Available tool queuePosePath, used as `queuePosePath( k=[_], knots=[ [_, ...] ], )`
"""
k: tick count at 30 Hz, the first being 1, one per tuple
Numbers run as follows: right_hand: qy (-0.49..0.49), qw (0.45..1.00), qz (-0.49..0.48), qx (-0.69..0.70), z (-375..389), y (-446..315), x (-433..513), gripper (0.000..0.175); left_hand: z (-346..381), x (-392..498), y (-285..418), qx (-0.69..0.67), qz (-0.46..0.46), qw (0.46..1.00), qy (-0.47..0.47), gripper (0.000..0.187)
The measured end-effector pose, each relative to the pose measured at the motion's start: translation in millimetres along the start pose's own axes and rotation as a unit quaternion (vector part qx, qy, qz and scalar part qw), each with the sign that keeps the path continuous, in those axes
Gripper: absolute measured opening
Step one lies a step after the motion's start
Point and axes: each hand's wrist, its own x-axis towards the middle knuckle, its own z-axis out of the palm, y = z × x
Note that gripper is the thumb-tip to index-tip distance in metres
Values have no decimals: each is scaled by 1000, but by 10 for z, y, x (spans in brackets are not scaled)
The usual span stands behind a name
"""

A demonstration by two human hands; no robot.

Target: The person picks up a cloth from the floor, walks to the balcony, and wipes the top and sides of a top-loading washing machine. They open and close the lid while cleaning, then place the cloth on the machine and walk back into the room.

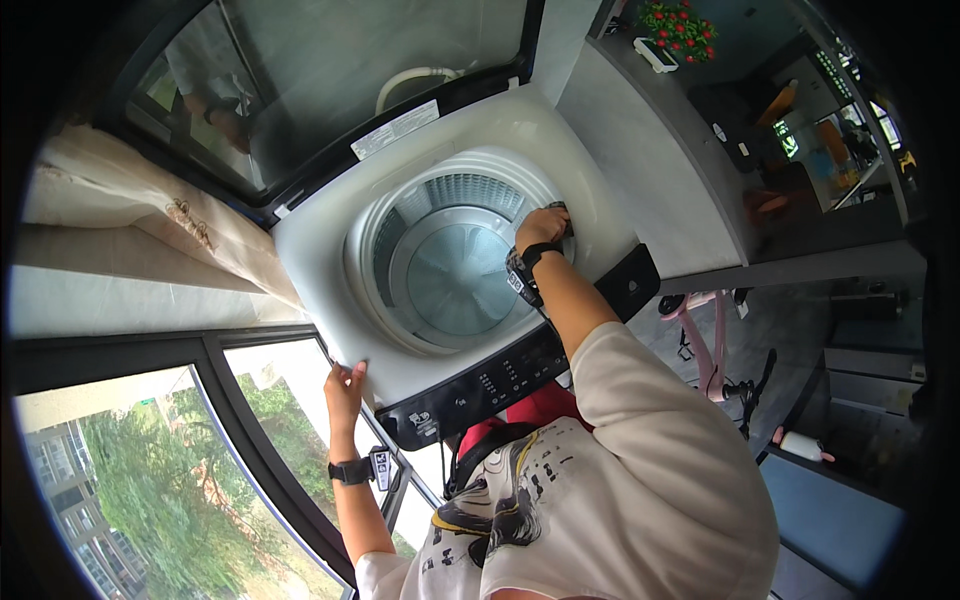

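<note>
A top-loading washing machine (600,187) stands before me with its dark glass lid (322,67) raised. Inside the round opening shows the metal drum (461,277). My right hand (543,225) is at the opening's right rim, its fingers closed around a dark patterned cloth (559,214); part of the cloth is hidden by the hand. My left hand (346,379) touches the machine's left front corner, thumb on the top and fingers at the side edge, holding nothing visible. The black control panel (487,382) runs along the front edge. Both wrists wear black straps with small tags.
A beige curtain (150,195) and dark-framed windows (210,405) are on the left. On the right are a grey partition (645,150) with a potted plant (679,30) on its ledge, and a pink bicycle (701,345) farther down. A hose shows behind the lid.
</note>
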Motion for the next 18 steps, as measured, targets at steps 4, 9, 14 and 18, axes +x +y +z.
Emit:
queuePosePath(
  k=[4,9,14,18],
  knots=[
    [-43,998,-7,42,-84,160,-141,69,-17,8,33,-11,1,1000,-18,38],
    [-91,995,5,48,-103,202,-242,71,20,34,-32,-32,-7,999,-22,41],
    [-189,981,-42,-27,-5,202,-592,50,59,58,-101,1,-5,1000,-23,45],
    [-236,958,-121,109,8,309,-862,33,45,57,-66,3,-3,1000,-25,47]
  ],
)
